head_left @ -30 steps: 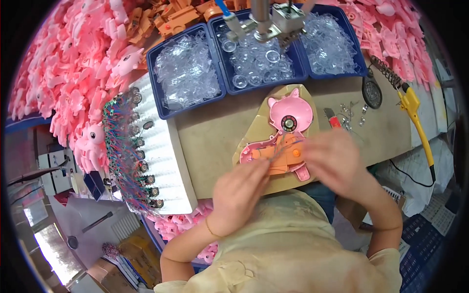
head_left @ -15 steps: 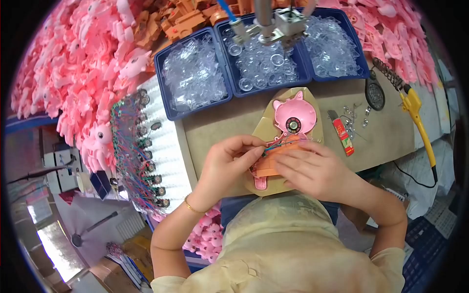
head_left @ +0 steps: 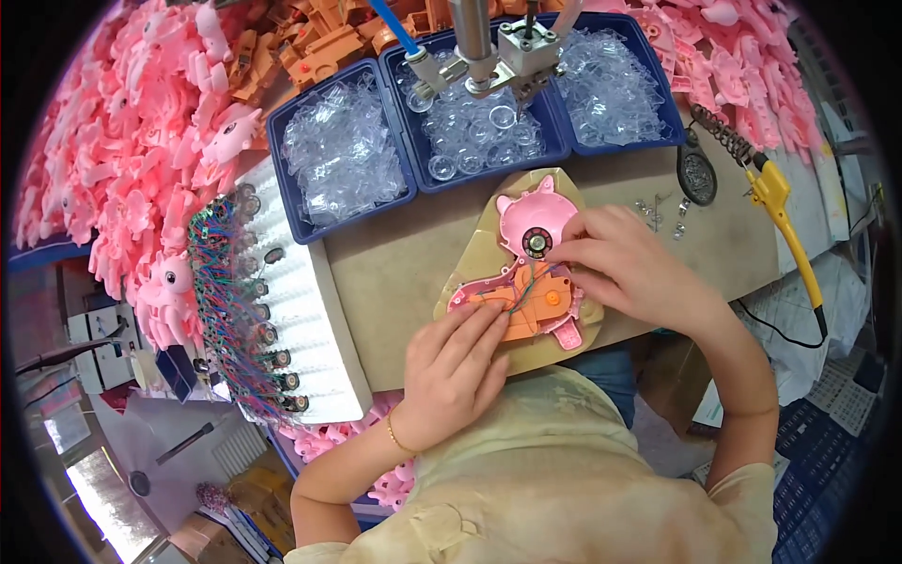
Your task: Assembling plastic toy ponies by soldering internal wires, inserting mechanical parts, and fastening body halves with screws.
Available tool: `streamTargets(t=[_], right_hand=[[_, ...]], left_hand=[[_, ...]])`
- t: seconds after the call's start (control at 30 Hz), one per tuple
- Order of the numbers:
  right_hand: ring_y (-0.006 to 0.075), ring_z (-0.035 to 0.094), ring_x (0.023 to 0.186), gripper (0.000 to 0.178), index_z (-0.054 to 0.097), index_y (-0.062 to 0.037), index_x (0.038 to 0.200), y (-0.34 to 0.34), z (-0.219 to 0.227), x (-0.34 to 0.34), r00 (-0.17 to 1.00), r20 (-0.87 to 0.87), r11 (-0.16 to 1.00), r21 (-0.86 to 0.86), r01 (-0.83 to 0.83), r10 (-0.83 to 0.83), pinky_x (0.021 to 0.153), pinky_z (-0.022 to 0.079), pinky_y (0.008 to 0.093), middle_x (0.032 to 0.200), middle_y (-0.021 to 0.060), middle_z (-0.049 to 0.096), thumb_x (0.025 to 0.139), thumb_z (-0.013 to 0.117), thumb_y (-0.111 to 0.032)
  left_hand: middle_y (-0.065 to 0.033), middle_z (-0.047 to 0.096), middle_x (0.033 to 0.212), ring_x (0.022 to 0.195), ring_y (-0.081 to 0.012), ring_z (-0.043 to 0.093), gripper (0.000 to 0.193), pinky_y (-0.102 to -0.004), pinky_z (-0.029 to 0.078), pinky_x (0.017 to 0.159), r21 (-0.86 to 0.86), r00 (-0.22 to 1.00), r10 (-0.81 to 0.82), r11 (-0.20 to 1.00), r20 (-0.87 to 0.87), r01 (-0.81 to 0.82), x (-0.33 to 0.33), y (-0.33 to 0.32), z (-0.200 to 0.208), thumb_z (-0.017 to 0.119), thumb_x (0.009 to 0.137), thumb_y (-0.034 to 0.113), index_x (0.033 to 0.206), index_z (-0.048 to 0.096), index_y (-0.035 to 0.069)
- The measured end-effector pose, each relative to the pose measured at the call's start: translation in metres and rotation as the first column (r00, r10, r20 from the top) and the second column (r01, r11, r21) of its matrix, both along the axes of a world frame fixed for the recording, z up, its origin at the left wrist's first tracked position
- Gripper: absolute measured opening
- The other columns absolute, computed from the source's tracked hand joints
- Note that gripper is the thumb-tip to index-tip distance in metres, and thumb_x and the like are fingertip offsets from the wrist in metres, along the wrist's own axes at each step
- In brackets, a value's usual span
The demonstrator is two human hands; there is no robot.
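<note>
A pink animal-shaped toy shell half (head_left: pixel 536 211) lies open in a tan holder (head_left: pixel 476 246). In its head sits a round black speaker (head_left: pixel 537 243); in its body lies an orange plastic housing (head_left: pixel 536 308), with thin coloured wires (head_left: pixel 529 288) running across it. My left hand (head_left: pixel 458 368) rests with its fingers stretched out, the tips on the left part of the housing. Beside the speaker's right edge, my right hand (head_left: pixel 625 265) is closed with bent fingers. What lies between those fingertips is hidden.
Blue bins (head_left: pixel 411 183) of clear plastic parts stand behind the holder, under a metal machine head (head_left: pixel 481 66). Left is a white tray (head_left: pixel 324 362) of wired speakers. Pink shells (head_left: pixel 122 141) are heaped far left. A yellow-handled tool (head_left: pixel 775 202) lies right, near small metal parts (head_left: pixel 680 226).
My left hand has let go of the wires and flattened onto the orange housing. My right hand has risen from the housing to the speaker's edge. The whole view has shifted slightly.
</note>
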State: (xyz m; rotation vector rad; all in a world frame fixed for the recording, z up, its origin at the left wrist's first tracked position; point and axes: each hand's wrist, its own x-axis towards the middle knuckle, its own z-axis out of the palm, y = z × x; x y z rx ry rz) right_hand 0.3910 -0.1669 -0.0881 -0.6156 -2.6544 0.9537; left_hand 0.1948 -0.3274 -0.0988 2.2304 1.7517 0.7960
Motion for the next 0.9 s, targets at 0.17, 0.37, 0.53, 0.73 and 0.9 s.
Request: streamTargets(t=[0.17,0.37,0.53,0.73,0.9], right_hand=[[0.0267,0.051,0.084,0.016,0.058,-0.0052,0.092,0.010,-0.001,-0.004,0.998,-0.056,0.999,-0.032,-0.042,0.040,0.074,0.040,0.0364,0.087,0.0070,0.053,0.076,0.061,-0.009],[0.0286,0.055,0.070,0.015,0.057,-0.0043,0.087,-0.057,0.021,0.018,0.995,0.037,0.985,0.150,0.087,-0.094,0.063,0.042,0.0361,0.076,0.0092,0.055,0.075,0.064,-0.006],[0.0289,0.057,0.070,0.019,0.058,-0.0044,0.090,-0.093,-0.013,0.038,0.976,-0.105,0.972,0.119,0.202,-0.190,0.060,0.043,0.0367,0.079,0.0097,0.059,0.073,0.067,-0.007],[0.0270,0.053,0.086,0.016,0.057,-0.0037,0.087,-0.032,0.010,0.017,0.928,-0.104,0.928,0.073,0.365,-0.357,0.072,0.042,0.0359,0.095,0.0112,0.056,0.074,0.065,-0.008],[0.0255,0.053,0.085,0.012,0.056,-0.0026,0.084,-0.008,0.002,0.017,0.995,-0.017,0.994,0.038,0.102,-0.101,0.073,0.042,0.0340,0.093,0.0096,0.056,0.075,0.063,-0.008]], left_hand=[[-0.0093,0.060,0.111,0.099,-0.0251,0.054,0.035,-0.0352,0.040,0.083,0.042,1.000,0.016,0.999,-0.023,-0.015,0.004,0.000,-0.004,0.064,0.070,0.008,0.105,0.062,0.001],[-0.0073,0.060,0.112,0.098,-0.0227,0.054,0.037,-0.0338,0.039,0.083,0.088,0.994,0.053,0.995,-0.101,-0.044,0.005,-0.006,-0.009,0.064,0.070,0.008,0.106,0.062,0.002],[-0.0067,0.060,0.112,0.098,-0.0227,0.054,0.038,-0.0326,0.038,0.083,0.068,0.992,0.076,0.995,-0.098,-0.069,0.011,-0.004,-0.006,0.065,0.069,0.008,0.107,0.062,0.002],[-0.0063,0.060,0.107,0.094,-0.0232,0.054,0.037,-0.0330,0.038,0.082,0.075,0.988,0.118,0.991,-0.096,-0.111,0.013,-0.004,0.001,0.066,0.069,0.006,0.105,0.063,0.003],[-0.0077,0.059,0.105,0.091,-0.0226,0.053,0.035,-0.0329,0.039,0.081,0.074,0.986,0.107,0.993,-0.131,-0.098,0.014,0.007,0.008,0.069,0.069,0.008,0.104,0.063,0.006]])
